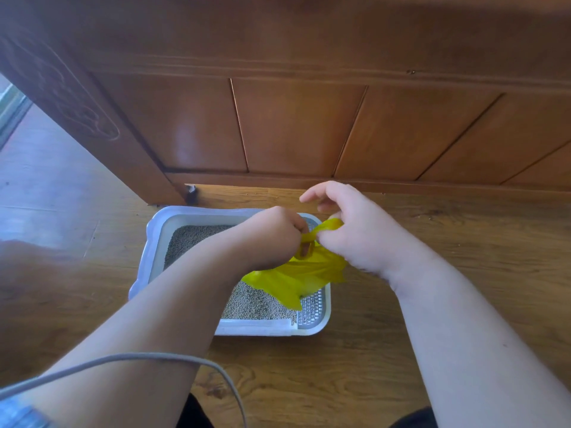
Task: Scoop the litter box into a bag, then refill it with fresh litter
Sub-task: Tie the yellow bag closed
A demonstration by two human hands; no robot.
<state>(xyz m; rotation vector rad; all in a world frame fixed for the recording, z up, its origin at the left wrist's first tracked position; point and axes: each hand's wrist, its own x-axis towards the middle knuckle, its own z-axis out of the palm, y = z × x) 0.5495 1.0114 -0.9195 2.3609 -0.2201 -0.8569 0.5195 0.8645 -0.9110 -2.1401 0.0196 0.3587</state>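
Observation:
A white rectangular litter box (154,239) sits on the wooden floor, filled with grey-beige litter granules (256,304). A slotted white scoop (312,310) lies in its near right corner, partly under the bag. Above the box's right half hangs a yellow plastic bag (299,279). My left hand (272,236) grips one twisted bag handle, and my right hand (349,230) pinches the other handle, the two strands crossing between my hands. My left forearm hides the middle of the box.
A brown wooden panelled furniture side (296,125) stands right behind the box, with a carved leg (92,118) at the left. Wooden floor (432,242) stretches to the right and near side. A grey cable (154,358) crosses my left arm.

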